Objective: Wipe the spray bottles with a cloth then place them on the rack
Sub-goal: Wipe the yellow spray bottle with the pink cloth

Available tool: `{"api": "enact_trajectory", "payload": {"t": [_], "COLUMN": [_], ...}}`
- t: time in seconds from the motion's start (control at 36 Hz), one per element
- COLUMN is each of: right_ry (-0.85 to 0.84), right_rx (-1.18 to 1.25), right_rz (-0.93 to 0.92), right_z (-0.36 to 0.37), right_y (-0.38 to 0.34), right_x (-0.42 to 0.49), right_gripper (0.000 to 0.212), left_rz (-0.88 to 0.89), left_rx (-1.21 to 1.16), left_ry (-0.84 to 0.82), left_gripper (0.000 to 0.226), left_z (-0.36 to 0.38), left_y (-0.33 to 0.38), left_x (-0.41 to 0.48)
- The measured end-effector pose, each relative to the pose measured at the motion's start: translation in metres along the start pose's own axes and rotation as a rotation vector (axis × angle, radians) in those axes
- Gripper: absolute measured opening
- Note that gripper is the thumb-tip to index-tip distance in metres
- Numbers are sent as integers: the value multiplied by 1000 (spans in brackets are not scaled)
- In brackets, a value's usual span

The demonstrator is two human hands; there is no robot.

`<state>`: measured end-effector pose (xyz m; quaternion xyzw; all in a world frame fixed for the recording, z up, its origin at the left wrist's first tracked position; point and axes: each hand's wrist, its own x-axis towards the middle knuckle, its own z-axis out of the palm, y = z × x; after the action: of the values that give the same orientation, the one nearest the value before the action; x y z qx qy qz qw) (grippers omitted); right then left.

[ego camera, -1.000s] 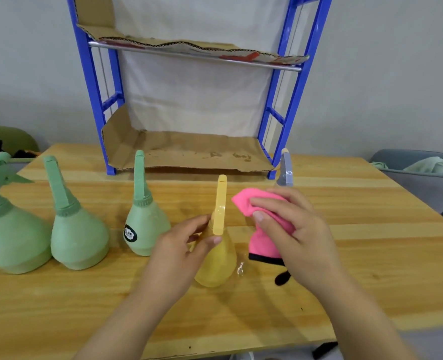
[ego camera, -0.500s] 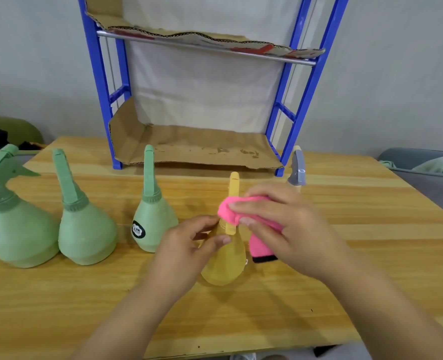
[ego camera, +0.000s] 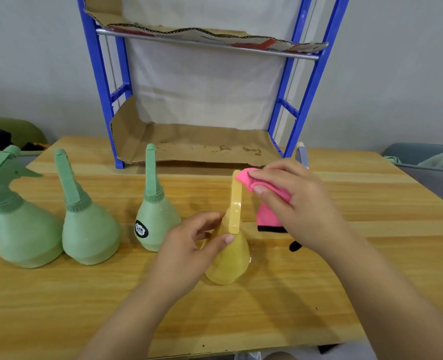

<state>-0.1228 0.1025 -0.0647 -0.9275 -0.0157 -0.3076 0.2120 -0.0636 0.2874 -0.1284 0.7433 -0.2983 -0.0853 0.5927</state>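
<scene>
- left grip: fingers curled round the neck and shoulder of the yellow spray bottle, thumb across its front. It steadies the bottle on the desk.
- right grip: pinching the bunched pink cloth. The cloth's tip touches the top of the yellow sprayer head.
- Key relation: the bottle stands upright, long axis vertical, just right of the left grip and below-left of the right grip. My read: the wipe stroke runs down that axis, and the right grip is the one placed to do it.
- rack: beyond both grips, lower shelf lined with cardboard, no bottles on it.
- Three green bottles stand left of the left grip, not yet wiped by the look of it.
- grey sprayer tip shows just behind the right grip.
- Writing: black oval label on the nearest green bottle, white print too small to read.
</scene>
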Motion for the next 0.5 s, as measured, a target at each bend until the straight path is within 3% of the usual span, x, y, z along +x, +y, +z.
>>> {"api": "enact_trajectory", "payload": {"t": [0.11, 0.22, 0.39, 0.5], "right_ry": [30, 58, 105, 157], "right_rx": [43, 76, 134, 209], "right_rz": [87, 180, 299, 351], "right_z": [-1, -1, 0, 4], "right_y": [1, 2, 4, 4], "right_x": [-14, -28, -45, -52], "right_gripper": [31, 34, 38, 38], "left_rz": [-21, 20, 28, 18], "left_rx": [-106, -41, -83, -362], "left_ry": [52, 41, 96, 93], "left_gripper": [59, 68, 46, 35], "left_z": [0, 4, 9, 4], "left_y": [3, 12, 23, 15], "left_x": [-2, -2, -1, 0]}}
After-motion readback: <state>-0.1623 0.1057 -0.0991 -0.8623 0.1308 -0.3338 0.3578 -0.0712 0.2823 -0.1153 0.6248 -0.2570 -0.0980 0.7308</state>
